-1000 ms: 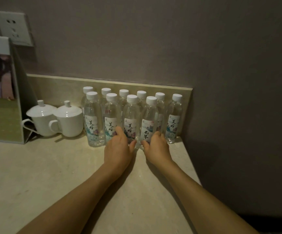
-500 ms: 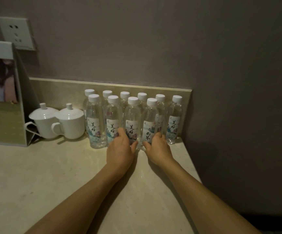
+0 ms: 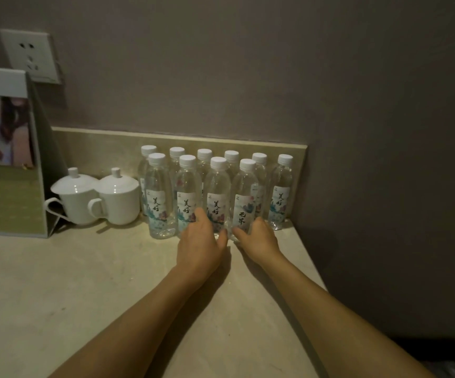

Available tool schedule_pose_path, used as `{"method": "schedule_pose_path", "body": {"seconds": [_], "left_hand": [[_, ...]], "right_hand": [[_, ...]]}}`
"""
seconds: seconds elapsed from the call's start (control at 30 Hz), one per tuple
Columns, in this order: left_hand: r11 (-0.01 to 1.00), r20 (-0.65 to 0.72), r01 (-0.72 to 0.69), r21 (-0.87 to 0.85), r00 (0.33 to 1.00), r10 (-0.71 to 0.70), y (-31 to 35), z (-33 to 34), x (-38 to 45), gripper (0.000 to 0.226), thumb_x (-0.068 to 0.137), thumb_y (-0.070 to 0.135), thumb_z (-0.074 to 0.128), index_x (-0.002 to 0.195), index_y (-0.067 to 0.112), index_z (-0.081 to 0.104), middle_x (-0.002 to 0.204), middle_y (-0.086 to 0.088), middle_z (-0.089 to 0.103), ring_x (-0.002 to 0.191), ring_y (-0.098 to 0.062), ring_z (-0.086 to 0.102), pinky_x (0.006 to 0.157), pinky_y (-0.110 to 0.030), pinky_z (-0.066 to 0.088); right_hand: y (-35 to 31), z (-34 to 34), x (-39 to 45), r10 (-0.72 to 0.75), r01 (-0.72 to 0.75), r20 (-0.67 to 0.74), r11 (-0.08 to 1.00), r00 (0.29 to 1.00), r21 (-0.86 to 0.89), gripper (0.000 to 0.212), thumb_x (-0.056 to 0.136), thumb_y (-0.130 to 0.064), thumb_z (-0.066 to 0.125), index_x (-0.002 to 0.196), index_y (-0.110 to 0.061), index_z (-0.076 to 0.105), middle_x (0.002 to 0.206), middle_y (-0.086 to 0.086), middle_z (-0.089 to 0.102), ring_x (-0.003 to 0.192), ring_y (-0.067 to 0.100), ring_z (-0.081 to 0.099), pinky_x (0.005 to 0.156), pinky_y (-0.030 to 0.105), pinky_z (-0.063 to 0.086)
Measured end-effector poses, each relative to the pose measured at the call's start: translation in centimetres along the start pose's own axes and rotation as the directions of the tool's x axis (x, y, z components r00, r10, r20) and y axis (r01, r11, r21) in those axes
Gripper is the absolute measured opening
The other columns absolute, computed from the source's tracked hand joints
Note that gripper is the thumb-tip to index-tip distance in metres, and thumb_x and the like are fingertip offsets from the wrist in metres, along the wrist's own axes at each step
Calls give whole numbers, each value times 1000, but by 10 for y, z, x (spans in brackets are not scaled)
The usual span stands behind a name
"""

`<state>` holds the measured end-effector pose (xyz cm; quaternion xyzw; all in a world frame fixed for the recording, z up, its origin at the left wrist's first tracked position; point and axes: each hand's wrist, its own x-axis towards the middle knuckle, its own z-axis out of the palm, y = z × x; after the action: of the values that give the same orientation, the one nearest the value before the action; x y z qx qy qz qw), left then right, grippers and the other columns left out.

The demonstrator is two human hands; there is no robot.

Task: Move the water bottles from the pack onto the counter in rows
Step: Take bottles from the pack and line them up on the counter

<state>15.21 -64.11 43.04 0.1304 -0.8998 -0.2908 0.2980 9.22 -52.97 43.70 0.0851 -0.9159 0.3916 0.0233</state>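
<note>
Ten clear water bottles stand upright on the beige stone counter (image 3: 84, 282) in two rows against the low backsplash (image 3: 98, 143), in the corner by the grey wall: six in the back row (image 3: 259, 173) and four in the front row (image 3: 188, 186). Every bottle carries a white screw cap and a printed label with brush characters, and each looks full of clear water up to the neck. The rightmost back bottle (image 3: 280, 192) stands alone with no front bottle before it. The left hand (image 3: 200, 241) rests low against the front row, its fingers spread across the bases of the second bottle (image 3: 187, 195) and third bottle (image 3: 217, 197), pressing rather than wrapping. The right hand (image 3: 259, 237) cups the base of the fourth front bottle (image 3: 244, 197), thumb on its near side and fingers curled round its right side, a loose hold. To the left of the bottles sit two white lidded cups (image 3: 98, 197), touching each other, lids on, so their contents are hidden. Further left stands a folded display card (image 3: 5, 159), below a wall socket (image 3: 28, 54). The pack is out of view.
</note>
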Motion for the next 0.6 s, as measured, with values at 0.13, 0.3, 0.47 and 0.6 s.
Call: {"method": "schedule_pose_path", "body": {"seconds": [0.13, 0.3, 0.47, 0.6], "left_hand": [[1000, 16, 0, -28, 1000, 1, 0, -2, -2, 37, 89, 41, 61, 110, 21, 38, 97, -1, 67, 85, -22, 68, 70, -41, 59], [999, 33, 0, -34, 999, 1, 9, -2, -6, 34, 89, 45, 59, 107, 21, 43, 97, 3, 65, 84, -20, 65, 70, -37, 56], [978, 57, -143, -152, 987, 153, 39, 0, -11, 22, 91, 34, 63, 105, 20, 53, 93, 5, 60, 80, -14, 63, 70, -36, 58], [935, 56, -247, -252, 961, 269, 77, 10, -20, 16, 88, 25, 65, 100, 20, 57, 88, 5, 64, 73, -8, 64, 66, -36, 59]], "right_hand": [[-4, 0, -5, 48, -49, -79, 999, 996, -14, 53, 87, -44, 64, 127, -13, 50, 129, 10, 56, 117, 33, 56, 92, 45, 50], [-4, -6, -13, 9, 4, -91, 990, 996, 143, 51, 83, -45, 65, 125, -18, 51, 122, 4, 61, 111, 25, 60, 93, 48, 51], [-7, -37, -25, -13, 60, -162, 954, 987, 293, 38, 87, -38, 63, 119, -19, 53, 117, 3, 60, 105, 20, 61, 92, 44, 53], [2, -72, -36, -65, 149, -246, 929, 967, 340, 24, 92, -27, 59, 113, -14, 60, 111, 4, 65, 94, 14, 65, 87, 32, 54]]}}
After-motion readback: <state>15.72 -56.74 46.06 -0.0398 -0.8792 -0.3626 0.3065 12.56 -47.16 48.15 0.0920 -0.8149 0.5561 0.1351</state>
